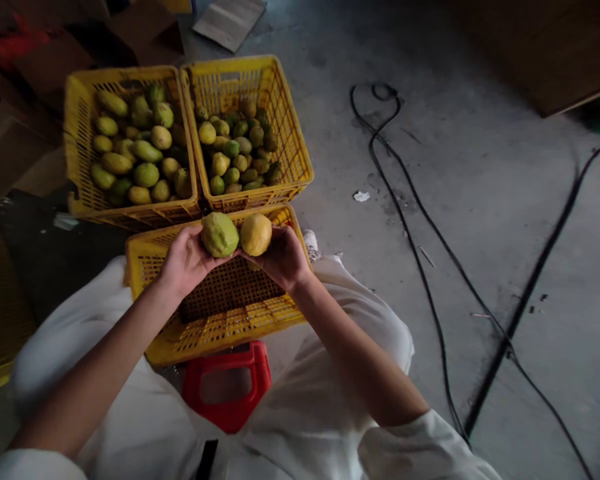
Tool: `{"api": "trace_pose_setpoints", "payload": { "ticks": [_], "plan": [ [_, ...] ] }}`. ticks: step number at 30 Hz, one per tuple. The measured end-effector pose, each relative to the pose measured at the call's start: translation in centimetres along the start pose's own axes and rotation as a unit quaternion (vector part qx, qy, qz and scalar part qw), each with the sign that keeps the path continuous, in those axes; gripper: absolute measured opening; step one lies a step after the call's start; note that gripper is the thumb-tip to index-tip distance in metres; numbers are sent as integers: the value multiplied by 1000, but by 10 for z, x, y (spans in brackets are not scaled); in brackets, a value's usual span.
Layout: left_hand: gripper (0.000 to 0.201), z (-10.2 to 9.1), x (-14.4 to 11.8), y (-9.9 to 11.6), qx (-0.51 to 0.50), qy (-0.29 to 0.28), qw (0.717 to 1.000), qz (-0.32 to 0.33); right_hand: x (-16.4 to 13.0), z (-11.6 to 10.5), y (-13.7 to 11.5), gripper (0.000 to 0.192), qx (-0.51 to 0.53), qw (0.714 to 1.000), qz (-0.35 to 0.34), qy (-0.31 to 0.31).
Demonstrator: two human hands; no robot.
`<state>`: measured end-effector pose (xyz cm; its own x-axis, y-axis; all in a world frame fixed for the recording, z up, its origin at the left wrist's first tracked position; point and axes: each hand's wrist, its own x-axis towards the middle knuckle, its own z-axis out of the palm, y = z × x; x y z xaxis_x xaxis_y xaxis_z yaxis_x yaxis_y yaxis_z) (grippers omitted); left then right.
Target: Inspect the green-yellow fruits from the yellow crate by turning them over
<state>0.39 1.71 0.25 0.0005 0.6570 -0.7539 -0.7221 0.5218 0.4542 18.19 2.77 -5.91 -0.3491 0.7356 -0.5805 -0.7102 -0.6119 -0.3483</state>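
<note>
Green-skinned fruit (219, 234) sits cupped in my left hand (187, 260), long axis tilted up-left; the yellow fruit (255, 234) touches it, gripped by my right hand (283, 259), both above the near crate (215, 327).
</note>
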Motion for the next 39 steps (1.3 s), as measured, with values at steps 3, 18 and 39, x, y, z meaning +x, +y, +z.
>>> {"api": "trace_pose_setpoints", "payload": {
  "ticks": [3,18,39],
  "plan": [
    [16,0,2,-1,7,-11,1000,14,-4,8,1,18,-18,1000,8,-7],
    [13,-8,14,-6,-20,7,1000,14,1,8,1,24,42,999,-4,-15],
    [17,-7,13,-12,52,-47,997,20,-11,15,7,47,-73,996,-51,-26]
  ]
}}
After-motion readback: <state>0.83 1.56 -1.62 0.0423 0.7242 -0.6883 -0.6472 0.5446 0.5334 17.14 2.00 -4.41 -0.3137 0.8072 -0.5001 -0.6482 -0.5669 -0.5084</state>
